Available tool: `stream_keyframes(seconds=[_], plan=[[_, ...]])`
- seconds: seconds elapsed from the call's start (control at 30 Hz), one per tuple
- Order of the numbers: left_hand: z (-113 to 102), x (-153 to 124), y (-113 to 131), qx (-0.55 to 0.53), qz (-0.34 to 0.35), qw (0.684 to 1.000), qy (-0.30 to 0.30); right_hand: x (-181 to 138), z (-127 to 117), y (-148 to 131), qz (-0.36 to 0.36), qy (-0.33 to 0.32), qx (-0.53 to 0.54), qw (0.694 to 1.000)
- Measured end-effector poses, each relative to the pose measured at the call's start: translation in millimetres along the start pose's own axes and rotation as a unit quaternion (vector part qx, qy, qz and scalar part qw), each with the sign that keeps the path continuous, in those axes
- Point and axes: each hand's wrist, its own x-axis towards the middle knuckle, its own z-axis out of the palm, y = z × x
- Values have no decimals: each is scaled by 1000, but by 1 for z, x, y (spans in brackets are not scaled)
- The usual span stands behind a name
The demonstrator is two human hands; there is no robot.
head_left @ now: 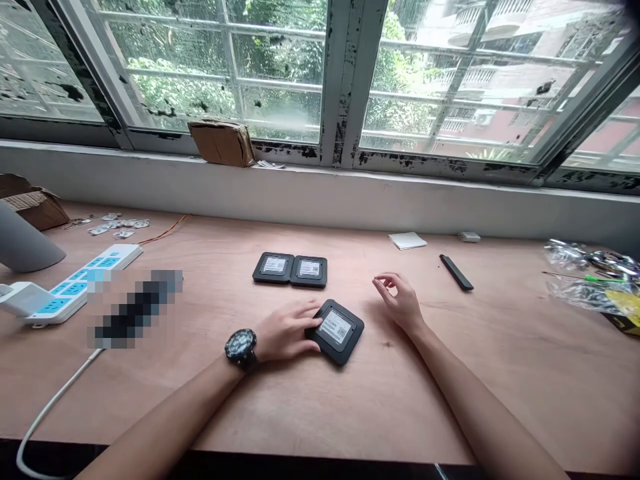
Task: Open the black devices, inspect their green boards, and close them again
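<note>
Bright daylight comes through the windows [215, 73] ahead of you. Only soft shadows lie on the counter [380, 407] beneath your left hand [285, 331] and right hand [400, 301]. Wide-angle distortion bows the frame edges. A pixelated patch [135, 310] obscures detail at left; elsewhere, focus holds.

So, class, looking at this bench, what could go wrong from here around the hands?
If the left hand shifts the black square device, it could knock into the matching pair of devices and scuff their labels. The right hand could reach into the green-handled screwdriver beside the plastic bags. The white cable near the left arm could snag and drag the power strip.
</note>
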Motion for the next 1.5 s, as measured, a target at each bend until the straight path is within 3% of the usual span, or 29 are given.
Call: stream_keyframes(seconds=[0.17, 0.37, 0.5, 0.63, 0.77, 0.9, 1.03, 1.5], plan=[[-13, -1, -20, -32, -90, 995, 21, -3, -3, -8, -7, 45, 1, 999], [-1, 11, 3, -73, -193, 978, 37, -5, -1, -23, 0, 49, 25, 998], [9, 17, 12, -88, -190, 977, 31, -7, -2, -37, 4, 67, 35, 997], [12, 16, 9, -123, -174, 977, -17, -14, 2, -48, 35, 76, 103, 991], [11, 15, 7, -129, -168, 977, -28, -21, 15, -63, 89, 76, 276, 954], [11, 14, 7, -127, -170, 977, -20, -30, 24, -76, 91, 65, 359, 926], [12, 15, 7, -128, -178, 976, -17, -36, 26, -79, 79, 32, 378, 922], [9, 17, 9, -123, -170, 978, -20, -37, 22, -79, 65, 22, 378, 923]])
